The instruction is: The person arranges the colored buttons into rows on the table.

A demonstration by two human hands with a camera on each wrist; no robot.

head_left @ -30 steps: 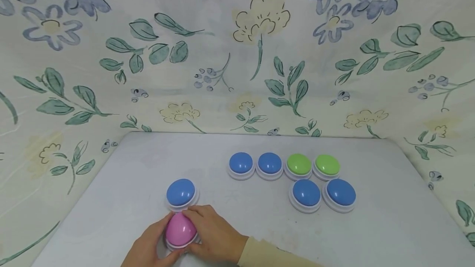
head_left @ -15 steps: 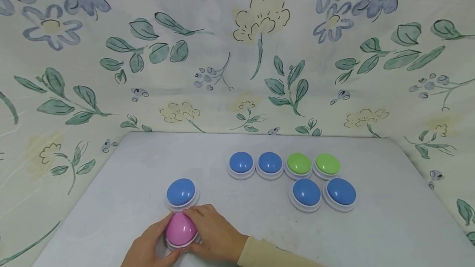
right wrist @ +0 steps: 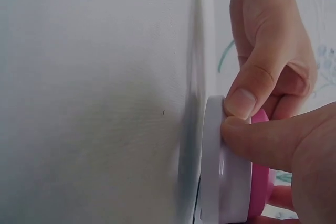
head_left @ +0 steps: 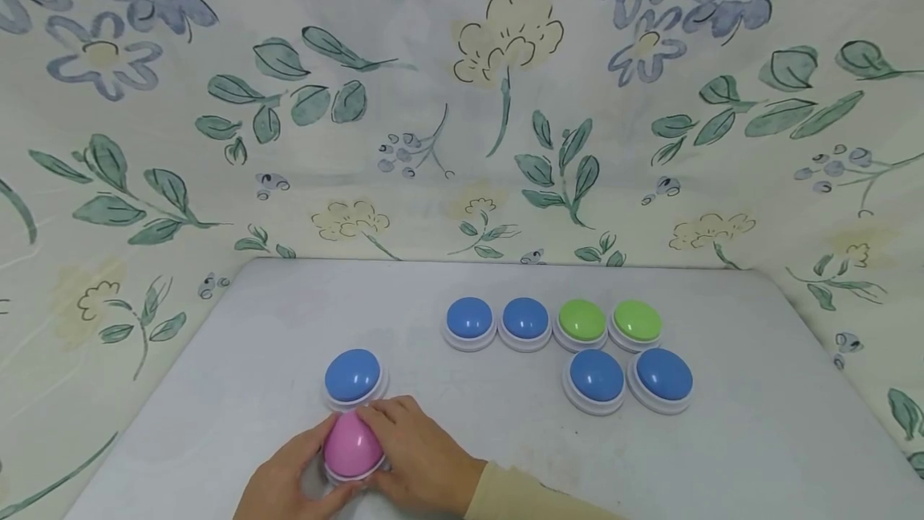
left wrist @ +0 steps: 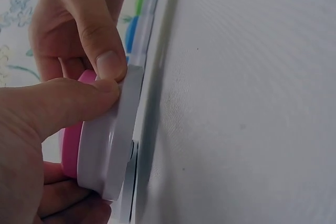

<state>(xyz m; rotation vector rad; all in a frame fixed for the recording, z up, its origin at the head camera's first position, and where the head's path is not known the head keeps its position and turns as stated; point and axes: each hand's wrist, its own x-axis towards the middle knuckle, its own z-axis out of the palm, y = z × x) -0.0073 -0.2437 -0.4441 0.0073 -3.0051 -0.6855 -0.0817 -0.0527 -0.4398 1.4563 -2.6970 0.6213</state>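
Note:
A pink dome-topped push button (head_left: 352,446) with a white base is held between both hands near the front of the table. My left hand (head_left: 285,473) grips its left side, and my right hand (head_left: 427,456) grips its right side. In both wrist views, the two thumbs meet on the rim of the white base (left wrist: 100,150), while other fingers curl round the pink top (right wrist: 259,182). A thin grey edge (left wrist: 129,187) shows under the base in the left wrist view; what it belongs to is unclear. A blue push button (head_left: 352,375) stands directly behind the pink one.
Toward the back right of the white table (head_left: 758,440) stand two blue buttons (head_left: 469,318) and two green buttons (head_left: 581,319) in a row. In front of the green ones sit two more blue buttons (head_left: 596,375). Floral cloth (head_left: 433,103) hangs behind the table.

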